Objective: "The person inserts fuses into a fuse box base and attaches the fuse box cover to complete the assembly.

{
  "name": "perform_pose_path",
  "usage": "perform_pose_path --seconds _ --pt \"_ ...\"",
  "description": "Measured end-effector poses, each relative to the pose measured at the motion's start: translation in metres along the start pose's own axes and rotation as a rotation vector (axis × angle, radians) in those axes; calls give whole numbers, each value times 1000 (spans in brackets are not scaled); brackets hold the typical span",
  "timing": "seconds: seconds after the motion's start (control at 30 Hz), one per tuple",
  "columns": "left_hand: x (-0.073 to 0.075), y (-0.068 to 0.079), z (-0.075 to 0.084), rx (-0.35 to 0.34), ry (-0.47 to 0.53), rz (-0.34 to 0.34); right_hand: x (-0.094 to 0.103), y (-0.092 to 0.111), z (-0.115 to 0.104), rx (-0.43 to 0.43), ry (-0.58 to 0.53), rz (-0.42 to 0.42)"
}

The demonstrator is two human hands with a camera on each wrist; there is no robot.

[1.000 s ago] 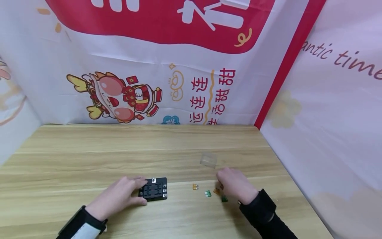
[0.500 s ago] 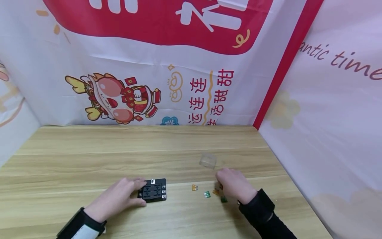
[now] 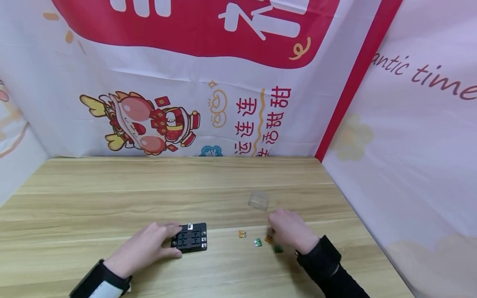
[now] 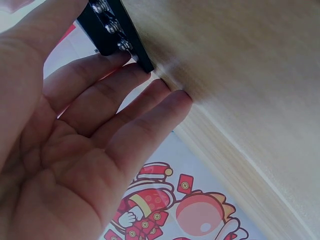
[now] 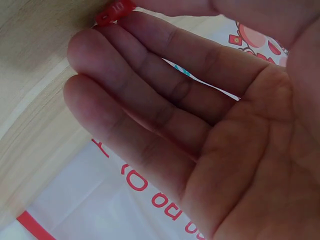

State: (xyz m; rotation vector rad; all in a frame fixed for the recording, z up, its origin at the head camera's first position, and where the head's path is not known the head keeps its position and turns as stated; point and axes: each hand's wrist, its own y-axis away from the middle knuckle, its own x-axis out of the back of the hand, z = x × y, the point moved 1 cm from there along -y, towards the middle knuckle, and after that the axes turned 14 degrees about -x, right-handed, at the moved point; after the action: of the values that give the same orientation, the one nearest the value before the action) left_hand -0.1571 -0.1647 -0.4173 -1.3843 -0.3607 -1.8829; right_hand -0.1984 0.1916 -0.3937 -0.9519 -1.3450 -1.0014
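Note:
A black fuse block (image 3: 190,239) lies on the table in the head view, with empty slots and silver screw terminals along its edges. My left hand (image 3: 143,248) grips its left end between thumb and fingers; the left wrist view shows the terminal screws (image 4: 111,25) by the fingertips. To the right, my right hand (image 3: 292,231) is low over the table. In the right wrist view its thumb and index finger pinch a red blade fuse (image 5: 115,11) marked 10, which the hand hides from the head view.
Between the hands lie an orange blade fuse (image 3: 242,234) and a green blade fuse (image 3: 258,242). Another orange fuse (image 3: 268,239) and a dark green fuse (image 3: 278,248) are beside my right hand. Behind them sits a clear plastic cover (image 3: 258,200). A printed cloth (image 3: 179,62) hangs at the table's back edge.
The head view has shifted slightly. Both hands keep nearly the same places, the left at the fuse block and the right beside the loose fuses.

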Motion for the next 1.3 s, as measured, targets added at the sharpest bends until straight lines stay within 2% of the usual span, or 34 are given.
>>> perform_pose_path --seconds 0.43,0.97,1.3 --pt "0 0 1 -8 1 9 -3 0 -2 66 7 92" --pt "-1 1 -1 -10 5 1 -3 -2 -1 -59 -22 65" --pt "-1 0 -1 -9 2 3 -2 -2 -1 -20 40 192"
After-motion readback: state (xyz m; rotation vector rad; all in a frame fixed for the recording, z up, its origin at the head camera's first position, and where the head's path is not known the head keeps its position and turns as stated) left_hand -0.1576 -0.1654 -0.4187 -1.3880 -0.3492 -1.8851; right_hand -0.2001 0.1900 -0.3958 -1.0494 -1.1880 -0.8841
